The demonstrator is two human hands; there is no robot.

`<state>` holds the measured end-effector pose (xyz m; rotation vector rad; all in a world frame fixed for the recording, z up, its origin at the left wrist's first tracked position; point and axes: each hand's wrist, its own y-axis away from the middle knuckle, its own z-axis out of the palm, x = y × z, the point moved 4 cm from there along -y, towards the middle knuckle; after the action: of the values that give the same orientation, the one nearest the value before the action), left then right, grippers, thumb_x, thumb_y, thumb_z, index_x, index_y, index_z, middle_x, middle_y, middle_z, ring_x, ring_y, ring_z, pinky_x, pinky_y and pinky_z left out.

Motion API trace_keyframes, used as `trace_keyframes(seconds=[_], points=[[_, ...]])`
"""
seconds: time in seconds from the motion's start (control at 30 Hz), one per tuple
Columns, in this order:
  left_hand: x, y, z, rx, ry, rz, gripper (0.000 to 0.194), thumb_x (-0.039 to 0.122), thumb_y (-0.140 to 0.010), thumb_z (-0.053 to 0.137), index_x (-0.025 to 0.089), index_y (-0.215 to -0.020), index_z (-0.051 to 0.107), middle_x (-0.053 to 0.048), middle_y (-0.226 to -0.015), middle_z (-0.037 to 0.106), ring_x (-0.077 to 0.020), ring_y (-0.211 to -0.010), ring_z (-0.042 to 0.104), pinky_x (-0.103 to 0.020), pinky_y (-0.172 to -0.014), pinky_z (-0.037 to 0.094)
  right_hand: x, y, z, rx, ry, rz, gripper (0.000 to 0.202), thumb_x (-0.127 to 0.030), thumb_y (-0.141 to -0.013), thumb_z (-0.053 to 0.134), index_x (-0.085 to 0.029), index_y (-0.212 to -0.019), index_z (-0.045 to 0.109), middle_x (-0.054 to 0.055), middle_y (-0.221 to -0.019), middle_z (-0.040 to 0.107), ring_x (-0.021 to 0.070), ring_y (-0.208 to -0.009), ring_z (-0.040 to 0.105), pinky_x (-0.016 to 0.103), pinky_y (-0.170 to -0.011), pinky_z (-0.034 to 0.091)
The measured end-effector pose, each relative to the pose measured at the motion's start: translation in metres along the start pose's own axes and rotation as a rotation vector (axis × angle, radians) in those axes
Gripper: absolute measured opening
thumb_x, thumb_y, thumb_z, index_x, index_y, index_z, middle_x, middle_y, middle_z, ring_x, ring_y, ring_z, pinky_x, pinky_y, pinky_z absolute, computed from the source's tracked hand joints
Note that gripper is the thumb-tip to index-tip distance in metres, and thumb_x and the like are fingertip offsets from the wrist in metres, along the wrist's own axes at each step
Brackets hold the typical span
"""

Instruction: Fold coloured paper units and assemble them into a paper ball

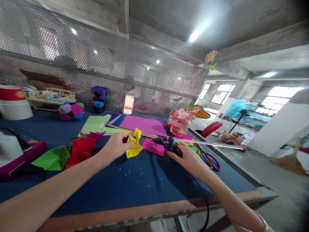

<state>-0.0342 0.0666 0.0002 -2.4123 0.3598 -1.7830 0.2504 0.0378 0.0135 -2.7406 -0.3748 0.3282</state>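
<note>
My left hand pinches a folded yellow paper piece above the blue table. To the right, my right hand is on a dark blue glue gun with a long clear glue stick running out to the right. The tool's tip points left toward the yellow paper, with a gap between them. Beneath the tip lies a magenta paper square. Folded red paper and green paper pieces sit left of my left hand.
Stacked coloured sheets lie behind my hands, near a pink bottle. Scissors are at the right, with a black cord over the table's front edge. Paper balls and paper cups stand left. A perforated screen rises behind.
</note>
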Motion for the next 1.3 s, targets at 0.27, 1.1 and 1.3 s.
trace_keyframes(seconds=[0.27,1.1,1.3], points=[[0.001,0.002,0.009,-0.11,0.006,0.033,0.022,0.034,-0.071,0.064,0.016,-0.08,0.071,-0.005,-0.079,0.074,-0.0201,-0.073,0.068,-0.028,-0.066,0.05,-0.057,0.063,-0.037,0.136,-0.162,-0.202,0.016,-0.03,-0.098,0.049,-0.023,-0.098,0.063,0.008,-0.095,0.067,0.022,-0.086,0.064,0.033,-0.074,0.049],[0.02,0.015,0.02,-0.349,-0.055,0.181,0.018,0.031,-0.081,0.061,0.015,-0.084,0.07,-0.004,-0.082,0.072,-0.0176,-0.077,0.065,-0.025,-0.069,0.048,-0.079,-0.035,0.046,-0.572,-1.359,0.107,0.041,-0.046,-0.063,0.088,-0.014,-0.075,0.067,-0.001,-0.071,0.063,0.0097,-0.066,0.059,0.024,-0.071,0.05],[0.021,0.017,0.021,-0.338,-0.214,0.214,0.016,0.023,-0.08,0.057,0.015,-0.083,0.071,-0.003,-0.079,0.071,-0.0175,-0.076,0.064,-0.024,-0.068,0.045,-0.081,-0.036,0.044,-0.507,-1.114,-0.037,0.043,-0.051,-0.066,0.083,-0.013,-0.075,0.068,-0.001,-0.068,0.062,0.0102,-0.063,0.055,0.023,-0.063,0.045]])
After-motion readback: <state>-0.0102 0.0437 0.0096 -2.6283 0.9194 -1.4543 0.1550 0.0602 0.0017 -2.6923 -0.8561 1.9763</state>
